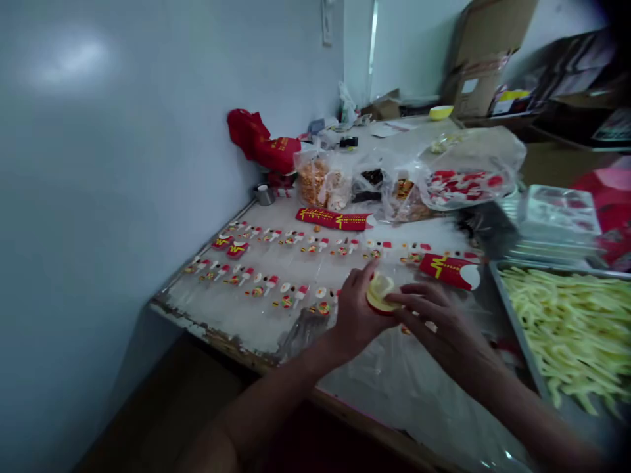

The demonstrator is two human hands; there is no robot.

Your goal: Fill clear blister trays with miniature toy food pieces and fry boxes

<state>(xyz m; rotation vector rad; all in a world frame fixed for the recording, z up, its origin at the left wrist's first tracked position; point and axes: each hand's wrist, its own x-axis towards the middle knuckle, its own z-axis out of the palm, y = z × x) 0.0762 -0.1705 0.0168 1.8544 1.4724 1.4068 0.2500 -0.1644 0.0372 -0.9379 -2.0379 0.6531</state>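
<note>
My left hand (359, 305) is closed around a small red carton with pale yellow fry-shaped strips (380, 289) in its mouth. The fingers of my right hand (444, 325) are at the carton's right side, pinched on the strips. Most of the carton is hidden by my left hand. Beyond my hands lies a flat red carton (446, 270) with a yellow zigzag print. To my right a metal tray (517, 335) holds a heap of loose pale yellow fry-shaped strips (572, 322).
Rows of small toy-like pieces (271, 284) lie across the table (236, 322). Two small red cartons (237, 249) sit at left, and a row of stacked red cartons (335, 219) lies farther back. Behind are clear bags of pieces (315, 180); plastic trays (559, 213) are stacked at right.
</note>
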